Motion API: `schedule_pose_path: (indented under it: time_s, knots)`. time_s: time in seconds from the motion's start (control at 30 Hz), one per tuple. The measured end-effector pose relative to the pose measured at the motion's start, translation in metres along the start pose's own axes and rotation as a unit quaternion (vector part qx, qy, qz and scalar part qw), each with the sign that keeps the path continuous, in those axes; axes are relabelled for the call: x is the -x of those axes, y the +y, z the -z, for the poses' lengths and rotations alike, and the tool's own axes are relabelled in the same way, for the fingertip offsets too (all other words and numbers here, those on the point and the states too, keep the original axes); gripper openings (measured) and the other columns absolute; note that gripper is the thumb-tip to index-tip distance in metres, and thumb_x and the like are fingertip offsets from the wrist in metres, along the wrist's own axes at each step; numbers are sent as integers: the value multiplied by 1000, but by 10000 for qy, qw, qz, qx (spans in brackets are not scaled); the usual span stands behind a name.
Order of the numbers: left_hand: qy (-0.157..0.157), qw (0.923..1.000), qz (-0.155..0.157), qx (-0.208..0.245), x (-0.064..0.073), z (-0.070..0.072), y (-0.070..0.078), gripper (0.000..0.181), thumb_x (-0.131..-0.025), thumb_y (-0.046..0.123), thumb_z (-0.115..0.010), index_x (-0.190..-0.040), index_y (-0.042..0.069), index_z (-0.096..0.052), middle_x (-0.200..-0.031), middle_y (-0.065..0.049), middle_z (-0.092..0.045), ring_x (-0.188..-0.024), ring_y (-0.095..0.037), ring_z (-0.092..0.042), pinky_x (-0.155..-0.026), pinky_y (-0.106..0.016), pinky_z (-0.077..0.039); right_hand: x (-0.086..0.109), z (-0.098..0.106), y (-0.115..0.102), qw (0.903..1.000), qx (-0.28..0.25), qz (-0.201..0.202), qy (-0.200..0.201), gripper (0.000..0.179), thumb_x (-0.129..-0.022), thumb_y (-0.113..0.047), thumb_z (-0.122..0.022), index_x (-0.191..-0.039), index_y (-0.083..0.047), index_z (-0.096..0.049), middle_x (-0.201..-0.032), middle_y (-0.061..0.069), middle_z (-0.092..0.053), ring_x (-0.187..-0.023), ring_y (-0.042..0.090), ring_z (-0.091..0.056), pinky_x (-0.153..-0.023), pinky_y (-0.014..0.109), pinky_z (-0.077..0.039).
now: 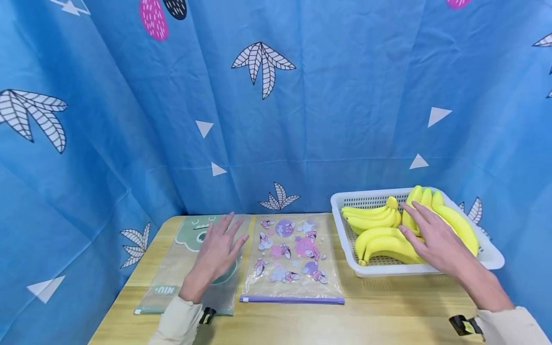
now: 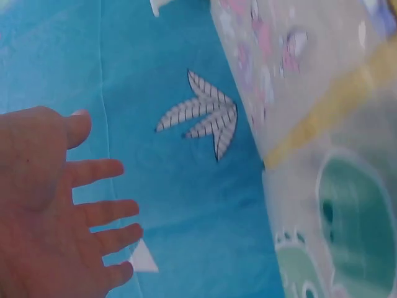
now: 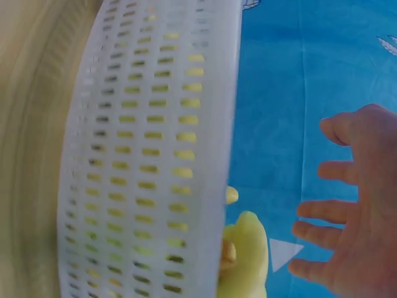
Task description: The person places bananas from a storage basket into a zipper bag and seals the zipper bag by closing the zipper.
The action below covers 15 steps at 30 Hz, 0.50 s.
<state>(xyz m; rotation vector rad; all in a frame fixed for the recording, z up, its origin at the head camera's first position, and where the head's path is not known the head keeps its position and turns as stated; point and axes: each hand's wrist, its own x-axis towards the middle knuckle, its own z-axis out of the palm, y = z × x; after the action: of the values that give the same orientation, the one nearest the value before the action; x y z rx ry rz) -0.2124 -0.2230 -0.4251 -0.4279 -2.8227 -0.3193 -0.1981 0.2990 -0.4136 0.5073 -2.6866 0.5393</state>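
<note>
My left hand [image 1: 217,252] hovers with spread fingers above a green-printed zip bag [image 1: 166,268] lying flat on the table. Beside that bag lies a second clear zip bag [image 1: 292,256] with pink and purple prints and a purple slider strip along its near edge. My right hand [image 1: 440,239] is held over a white perforated basket [image 1: 350,258], its fingers extended and nothing in them. Yellow bananas [image 1: 385,242], some in bunches, fill the basket; the hand hides part of them. In the right wrist view the palm [image 3: 372,205] appears apart from the basket's side.
A wooden table [image 1: 284,326] carries the bags on the left and middle and the basket on the right. A blue curtain [image 1: 345,105] with leaf and triangle prints hangs right behind the table and along both sides.
</note>
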Motion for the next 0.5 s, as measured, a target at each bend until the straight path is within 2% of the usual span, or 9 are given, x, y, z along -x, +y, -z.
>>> schedule_pose_path:
  time_s: [0.13, 0.3, 0.4, 0.5]
  knots:
    - [34, 9997, -171, 146, 4, -9, 17, 50, -106, 41, -55, -146, 10, -57, -158, -20, -41, -147, -40, -34, -121, -63, -16, 10, -8, -7, 9996, -99, 25, 249, 56, -103, -28, -62, -153, -7, -45, -152, 31, -40, -131, 56, -41, -95, 76, -37]
    - [7, 9981, -433, 446, 8, -17, 38, 43, -104, 33, -61, -139, 10, -63, -151, -20, -50, -142, -38, -43, -119, -63, -21, 25, -18, -18, 9963, -457, 91, 727, 38, -102, -19, -64, -136, -3, -60, -138, 25, -51, -125, 49, -46, -92, 69, -40]
    - [-146, 9965, -511, 640, 11, -23, 49, 41, -103, 31, -62, -138, 9, -63, -147, -19, -54, -139, -38, -47, -118, -62, -26, 33, -25, -22, 9939, -628, 30, 909, 32, -101, -17, -65, -130, -3, -64, -129, 19, -56, -119, 43, -49, -91, 63, -41]
    - [-283, 9920, -680, 1021, 12, -32, 58, 36, -104, 29, -62, -134, 9, -66, -141, -16, -60, -133, -37, -53, -115, -57, -35, 41, -32, -22, 9930, -699, -108, 951, 28, -101, -18, -65, -125, -3, -66, -122, 17, -59, -115, 40, -51, -89, 60, -41]
